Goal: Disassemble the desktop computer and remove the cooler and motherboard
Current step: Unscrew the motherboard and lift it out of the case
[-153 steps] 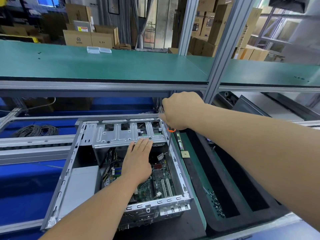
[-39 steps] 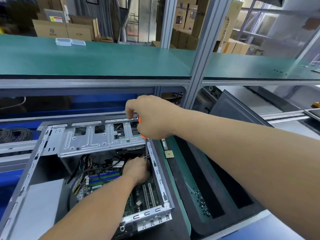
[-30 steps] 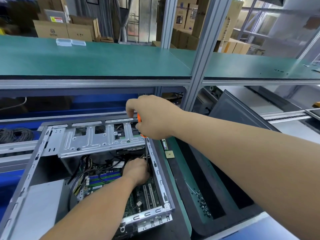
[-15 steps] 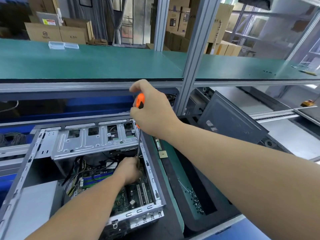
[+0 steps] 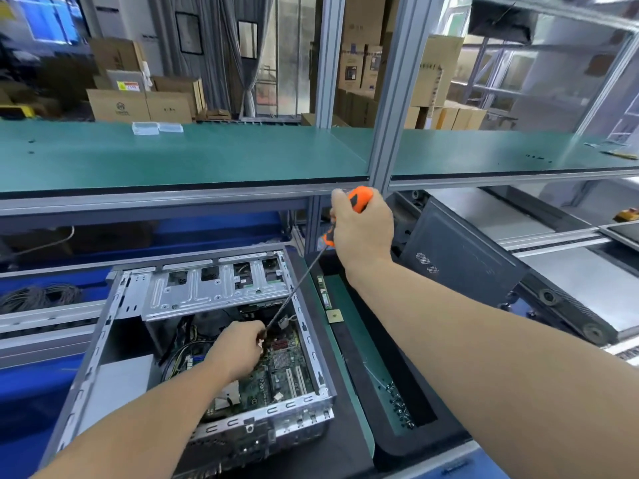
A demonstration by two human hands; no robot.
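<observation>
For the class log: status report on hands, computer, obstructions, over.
Right hand gripping screwdriver. Left hand at its tip on motherboard. Drive cage overhangs the board.

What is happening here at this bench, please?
A person is taking apart a desktop computer. The case lies open, with the motherboard still inside. The right hand grips an orange screwdriver, its long shaft slanting down into the case. The left hand is inside at the shaft's tip, over the board. Loose screws lie in the black tray to the right.
</observation>
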